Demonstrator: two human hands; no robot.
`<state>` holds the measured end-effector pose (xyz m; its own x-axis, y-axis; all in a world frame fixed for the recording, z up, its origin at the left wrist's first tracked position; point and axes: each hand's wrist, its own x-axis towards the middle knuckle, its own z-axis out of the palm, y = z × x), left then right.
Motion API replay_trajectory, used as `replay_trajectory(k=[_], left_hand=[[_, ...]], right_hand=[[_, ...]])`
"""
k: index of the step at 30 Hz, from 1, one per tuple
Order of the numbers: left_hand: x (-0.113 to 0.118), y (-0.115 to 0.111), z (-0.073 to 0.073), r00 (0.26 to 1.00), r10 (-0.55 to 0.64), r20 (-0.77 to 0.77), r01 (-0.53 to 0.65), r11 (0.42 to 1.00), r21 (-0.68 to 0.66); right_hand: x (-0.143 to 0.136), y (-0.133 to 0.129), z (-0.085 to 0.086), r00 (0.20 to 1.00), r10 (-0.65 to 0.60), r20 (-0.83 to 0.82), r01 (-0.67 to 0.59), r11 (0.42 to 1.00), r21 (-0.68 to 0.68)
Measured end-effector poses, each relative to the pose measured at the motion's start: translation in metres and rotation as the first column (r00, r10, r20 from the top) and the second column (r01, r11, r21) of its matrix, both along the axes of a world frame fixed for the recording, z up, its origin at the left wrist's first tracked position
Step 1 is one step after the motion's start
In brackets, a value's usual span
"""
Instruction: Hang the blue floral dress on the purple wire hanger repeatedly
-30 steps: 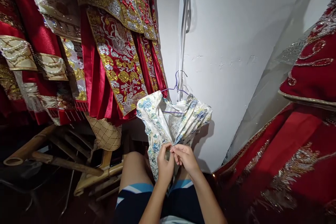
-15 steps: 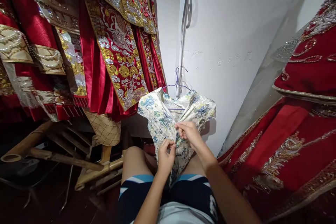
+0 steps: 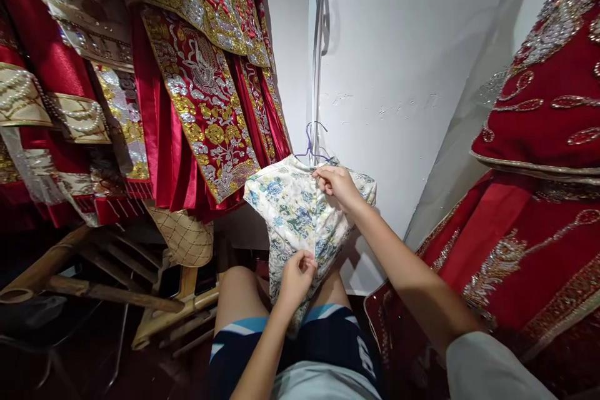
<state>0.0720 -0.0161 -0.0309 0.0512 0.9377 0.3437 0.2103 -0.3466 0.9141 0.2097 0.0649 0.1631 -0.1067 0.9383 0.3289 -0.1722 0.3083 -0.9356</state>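
Note:
A white dress [image 3: 288,206] with blue, green and yellow flowers hangs from a thin purple wire hanger [image 3: 310,151], its lower part reaching down between my knees. A straight zipper line [image 3: 315,219] runs down its middle, closed up to near the neckline. My right hand [image 3: 336,186] pinches at the top of this line, apparently on the zipper pull, which the fingers mostly cover. Lower down, my left hand [image 3: 299,276] is closed on the dress fabric beside the zipper line, thumb against fingers.
Red costumes [image 3: 201,94] with gold and silver sequins hang at the left. Another beaded red garment [image 3: 539,112] hangs close on the right. A bamboo chair [image 3: 112,292] stands at lower left. A white metal pole [image 3: 317,44] runs up the pale wall [image 3: 398,50].
My right hand has moved up from mid-chest to the neckline. The V-shaped opening of the dress has closed along the zipper. My left hand stays low on the fabric.

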Motion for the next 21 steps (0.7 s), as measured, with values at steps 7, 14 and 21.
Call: replay_trajectory(k=[7, 14, 21], left_hand=[[-0.016, 0.046, 0.144, 0.983, 0.168, -0.069, -0.104, 0.832, 0.546], [-0.010, 0.074, 0.197, 0.905, 0.286, -0.316, 0.021, 0.710, 0.704], [-0.097, 0.121, 0.185, 0.856, 0.321, 0.406, -0.443, 0.859, 0.256]], right_hand=[[0.005, -0.015, -0.011, 0.991, 0.006, 0.133, -0.018, 0.996, 0.090], [-0.002, 0.002, -0.030, 0.946, -0.194, 0.261, 0.141, 0.968, 0.209], [-0.007, 0.001, -0.065, 0.903, -0.185, 0.388, 0.130, 0.978, 0.165]])
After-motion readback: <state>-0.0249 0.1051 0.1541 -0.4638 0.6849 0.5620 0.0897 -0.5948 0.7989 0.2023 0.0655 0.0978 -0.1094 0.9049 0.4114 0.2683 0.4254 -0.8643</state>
